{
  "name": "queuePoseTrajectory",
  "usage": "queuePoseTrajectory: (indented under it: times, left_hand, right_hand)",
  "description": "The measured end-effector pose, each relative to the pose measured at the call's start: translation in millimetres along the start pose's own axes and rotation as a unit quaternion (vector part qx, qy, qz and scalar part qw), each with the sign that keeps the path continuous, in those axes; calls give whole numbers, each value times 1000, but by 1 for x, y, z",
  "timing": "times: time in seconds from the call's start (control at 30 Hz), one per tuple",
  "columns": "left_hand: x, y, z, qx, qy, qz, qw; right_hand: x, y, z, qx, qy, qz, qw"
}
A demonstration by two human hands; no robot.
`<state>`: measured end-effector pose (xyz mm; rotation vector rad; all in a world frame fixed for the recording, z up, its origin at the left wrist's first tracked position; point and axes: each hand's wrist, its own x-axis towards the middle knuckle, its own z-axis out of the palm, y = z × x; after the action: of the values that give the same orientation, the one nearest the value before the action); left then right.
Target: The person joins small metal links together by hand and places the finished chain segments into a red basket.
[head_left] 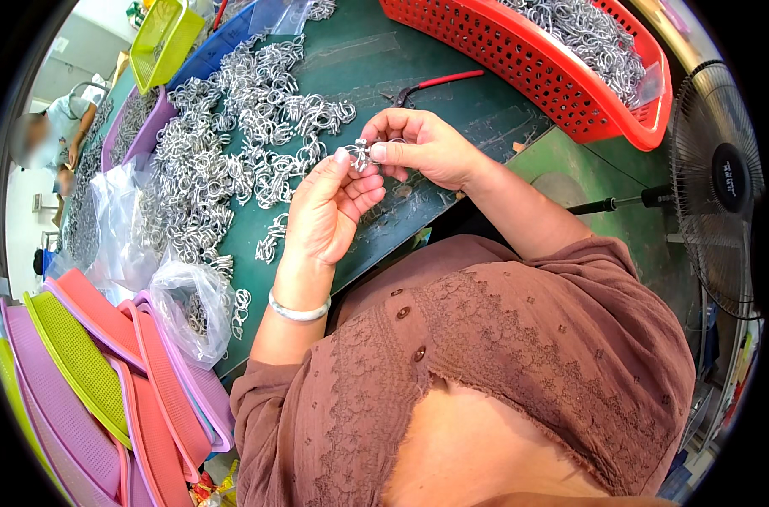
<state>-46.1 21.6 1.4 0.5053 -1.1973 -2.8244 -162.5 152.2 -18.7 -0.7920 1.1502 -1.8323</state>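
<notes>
My left hand, with a pale bangle on its wrist, pinches a small silvery metal ring piece between thumb and fingers. My right hand grips the same piece from the other side, thumb against forefinger. The fingers cover much of it, so its exact kind is unclear. Both hands are above the near edge of the green table. Just beyond the right hand lies a red-handled pair of pliers. Loose metal rings spread in a big heap to the left of my hands.
A red perforated basket full of metal pieces stands at the far right, near a black fan. Left are a clear plastic bag, stacked coloured baskets and a purple tray. Another person is at the far left.
</notes>
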Motion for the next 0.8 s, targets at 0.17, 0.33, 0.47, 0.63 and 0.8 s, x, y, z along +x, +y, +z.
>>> queuePoseTrajectory:
  times: [0.17,0.33,0.47,0.63,0.8]
  left_hand:
    - [0,1,2,-12,-3,-17,1000]
    - [1,1,0,-9,9,-22,1000]
    - [1,0,-1,-12,23,-28,999]
    - [2,1,0,-42,37,-42,998]
    - [-1,1,2,-60,54,-44,996]
  right_hand:
    - [-1,-1,0,-18,16,-2,1000]
    - [-1,1,-1,-11,15,2,1000]
    - [-3,-6,2,-37,11,29,999]
    - [-4,-5,1,-29,16,34,999]
    - [-5,-2,2,-14,18,47,999]
